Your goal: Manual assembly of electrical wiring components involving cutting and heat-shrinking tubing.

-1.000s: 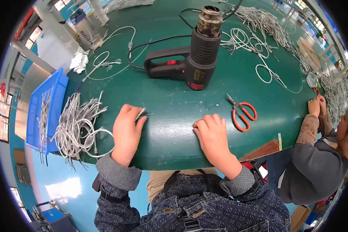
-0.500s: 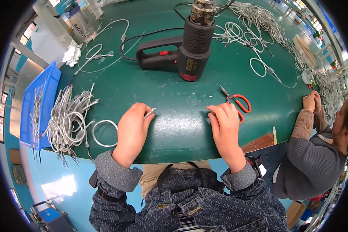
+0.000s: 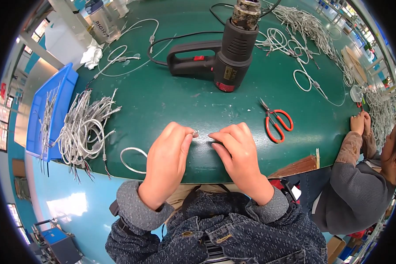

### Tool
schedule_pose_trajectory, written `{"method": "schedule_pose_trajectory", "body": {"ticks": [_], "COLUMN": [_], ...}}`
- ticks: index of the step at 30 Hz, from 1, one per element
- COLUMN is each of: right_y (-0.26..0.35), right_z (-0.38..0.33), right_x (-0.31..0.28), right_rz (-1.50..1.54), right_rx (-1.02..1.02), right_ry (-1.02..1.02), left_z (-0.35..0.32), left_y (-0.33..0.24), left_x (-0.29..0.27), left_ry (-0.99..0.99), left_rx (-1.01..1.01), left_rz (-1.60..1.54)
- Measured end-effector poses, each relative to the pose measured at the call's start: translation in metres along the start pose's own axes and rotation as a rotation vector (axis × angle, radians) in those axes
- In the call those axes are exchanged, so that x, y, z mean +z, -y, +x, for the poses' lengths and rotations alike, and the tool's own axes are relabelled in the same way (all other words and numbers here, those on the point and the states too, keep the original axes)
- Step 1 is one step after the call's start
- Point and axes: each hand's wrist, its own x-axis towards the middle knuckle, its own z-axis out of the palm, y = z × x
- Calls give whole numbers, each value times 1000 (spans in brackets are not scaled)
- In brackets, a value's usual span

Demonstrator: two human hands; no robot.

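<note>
My left hand (image 3: 166,154) pinches the end of a grey-white cable (image 3: 195,133) between thumb and fingers, over the table near its front edge. Behind that hand the cable seems to run into a loop (image 3: 124,154) lying to the left, though the fingers hide where they join. Just right of the cable tip is my right hand (image 3: 240,154), thumb and forefinger slightly apart, with nothing visible between them. Small scissors with red handles (image 3: 270,113) lie spread on the table beyond the right hand, touched by neither hand.
A black heat gun (image 3: 233,55) stands mid-table, its cord trailing left. At left, a cable bundle (image 3: 81,132) lies beside a blue tray (image 3: 66,83). More cables (image 3: 299,24) are heaped far right. A co-worker (image 3: 361,185) sits at right. The table edge is chipped (image 3: 297,165).
My right hand has moved left, away from the scissors, toward the cable end. My left hand has shifted right with the cable, narrowing the gap. The whole view has shifted slightly.
</note>
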Motion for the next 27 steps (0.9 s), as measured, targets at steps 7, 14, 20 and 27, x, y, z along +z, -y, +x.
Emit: {"method": "schedule_pose_trajectory", "body": {"ticks": [7, 14, 20, 27], "right_y": [28, 34, 40, 42], "right_z": [12, 7, 4, 2], "right_x": [-14, -16, -20, -19], "right_rz": [395, 570, 462, 370], "right_rx": [112, 119, 62, -21], "right_ry": [12, 67, 62, 14], "left_z": [-17, -34, -42, -47], "left_y": [-24, -35, -41, -44], "left_x": [-16, -19, -15, -16], "left_ry": [-12, 64, 26, 34], "left_rx": [-25, -229, -257, -287], "left_rz": [-107, -391, -408, -433]}}
